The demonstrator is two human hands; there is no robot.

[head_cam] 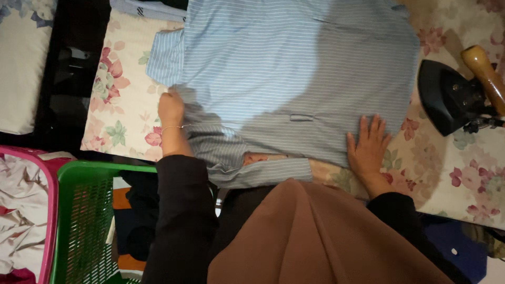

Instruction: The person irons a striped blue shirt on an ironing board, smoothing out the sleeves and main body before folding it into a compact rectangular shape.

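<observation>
A light blue striped shirt [294, 68] lies spread back-up on a floral-covered ironing surface [123, 100]. My left hand [171, 108] is closed on the shirt's fabric near the left sleeve, at the shirt's left side. My right hand [367, 146] lies flat with fingers spread on the shirt's near right edge, partly on the floral cover. Both arms wear dark sleeves, and a brown cloth [321, 236] hangs from me in the foreground.
A black iron [451, 97] with a wooden handle rests on the floral cover at the right. A green plastic basket [79, 221] and a pink one [31, 158] holding clothes stand at the lower left. A dark gap and a pale cushion [21, 63] lie at the far left.
</observation>
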